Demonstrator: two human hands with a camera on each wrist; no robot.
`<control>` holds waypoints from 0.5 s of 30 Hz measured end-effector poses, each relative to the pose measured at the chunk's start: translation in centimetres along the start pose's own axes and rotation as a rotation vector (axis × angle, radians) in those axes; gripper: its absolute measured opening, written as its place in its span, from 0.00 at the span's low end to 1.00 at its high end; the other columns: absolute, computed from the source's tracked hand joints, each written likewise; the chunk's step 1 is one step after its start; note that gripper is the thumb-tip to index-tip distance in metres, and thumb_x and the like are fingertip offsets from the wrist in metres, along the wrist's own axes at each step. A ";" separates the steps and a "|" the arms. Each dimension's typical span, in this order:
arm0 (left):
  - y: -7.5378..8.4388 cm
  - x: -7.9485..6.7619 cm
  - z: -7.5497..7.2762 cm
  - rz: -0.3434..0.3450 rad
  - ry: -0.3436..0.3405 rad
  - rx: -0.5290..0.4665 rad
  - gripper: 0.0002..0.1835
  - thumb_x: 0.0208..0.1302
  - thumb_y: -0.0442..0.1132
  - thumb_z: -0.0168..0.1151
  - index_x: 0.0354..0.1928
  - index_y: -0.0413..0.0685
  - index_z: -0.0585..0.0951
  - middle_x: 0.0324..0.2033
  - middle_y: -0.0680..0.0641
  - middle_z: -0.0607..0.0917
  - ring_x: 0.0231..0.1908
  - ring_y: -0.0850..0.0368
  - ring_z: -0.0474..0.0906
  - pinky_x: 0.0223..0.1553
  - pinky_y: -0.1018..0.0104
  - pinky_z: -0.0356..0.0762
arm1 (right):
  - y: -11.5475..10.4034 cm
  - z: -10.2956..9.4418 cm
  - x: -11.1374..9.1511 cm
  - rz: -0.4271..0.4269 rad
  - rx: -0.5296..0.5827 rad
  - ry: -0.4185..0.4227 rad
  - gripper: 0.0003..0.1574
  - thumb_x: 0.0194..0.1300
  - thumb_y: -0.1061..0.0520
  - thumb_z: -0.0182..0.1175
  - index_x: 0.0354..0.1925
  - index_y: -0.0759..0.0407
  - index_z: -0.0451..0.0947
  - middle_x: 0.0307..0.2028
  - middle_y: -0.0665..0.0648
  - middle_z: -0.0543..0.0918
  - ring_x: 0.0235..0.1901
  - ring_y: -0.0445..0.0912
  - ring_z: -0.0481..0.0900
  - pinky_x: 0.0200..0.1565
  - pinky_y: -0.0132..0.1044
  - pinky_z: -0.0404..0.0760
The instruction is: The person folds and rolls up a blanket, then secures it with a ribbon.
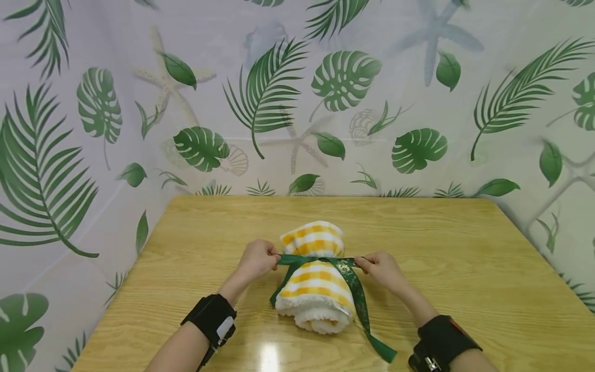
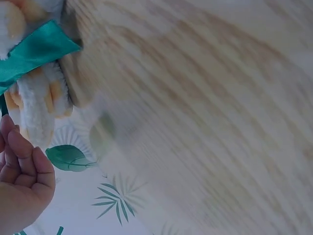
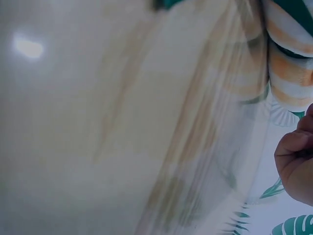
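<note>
A rolled yellow-and-white checked towel (image 1: 321,281) with a fluffy white underside lies on the table, cinched near its far end. Around that narrow waist runs a dark green ribbon (image 1: 361,302) with a gold print, crossed at the top. My left hand (image 1: 257,259) pinches one side of the ribbon at the towel's left. On the opposite side, my right hand (image 1: 383,269) pinches the other part between thumb and fingers. One ribbon tail trails to the right onto the table, another hangs at the left. The left wrist view shows the left hand (image 2: 24,171) beside the ribbon (image 2: 39,51).
The wooden table (image 1: 209,227) extends on all sides of the towel. A leaf-printed cloth (image 1: 279,170) hangs behind it and at the left and right. Black bands with small devices sit on both wrists, the left band (image 1: 211,320) and the right band (image 1: 446,341).
</note>
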State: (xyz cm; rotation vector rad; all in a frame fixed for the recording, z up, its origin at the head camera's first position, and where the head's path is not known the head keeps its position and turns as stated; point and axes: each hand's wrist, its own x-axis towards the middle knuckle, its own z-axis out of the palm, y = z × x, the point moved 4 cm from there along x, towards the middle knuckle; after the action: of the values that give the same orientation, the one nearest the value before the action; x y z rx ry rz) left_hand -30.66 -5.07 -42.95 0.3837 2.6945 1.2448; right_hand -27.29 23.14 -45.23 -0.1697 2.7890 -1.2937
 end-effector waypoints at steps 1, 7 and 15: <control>0.2 -0.1 -0.1 0.019 0.008 0.009 0.09 0.60 0.29 0.58 0.22 0.38 0.80 0.15 0.50 0.78 0.17 0.56 0.70 0.18 0.70 0.58 | 0.1 -0.1 0.0 0.002 0.003 0.002 0.29 0.70 0.52 0.51 0.15 0.68 0.67 0.10 0.46 0.52 0.12 0.40 0.46 0.20 0.31 0.52; 0.3 0.2 0.4 0.052 0.017 0.041 0.09 0.59 0.29 0.59 0.21 0.40 0.80 0.15 0.51 0.78 0.16 0.57 0.68 0.18 0.70 0.60 | 0.4 -0.3 -0.3 -0.008 -0.012 0.001 0.29 0.70 0.52 0.51 0.16 0.68 0.68 0.09 0.46 0.53 0.11 0.39 0.47 0.19 0.31 0.52; -1.1 0.3 0.5 0.003 -0.035 -0.146 0.09 0.63 0.35 0.58 0.31 0.35 0.82 0.19 0.47 0.81 0.23 0.51 0.75 0.23 0.65 0.70 | 0.4 -0.3 0.0 0.078 0.103 -0.015 0.27 0.70 0.47 0.49 0.24 0.66 0.73 0.13 0.50 0.66 0.14 0.43 0.63 0.20 0.35 0.66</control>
State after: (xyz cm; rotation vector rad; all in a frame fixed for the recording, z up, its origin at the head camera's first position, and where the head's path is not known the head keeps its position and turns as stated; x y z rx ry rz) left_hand -31.03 -5.27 -44.16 0.3873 2.5545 1.4113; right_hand -27.36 23.56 -45.35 -0.0646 2.6798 -1.4071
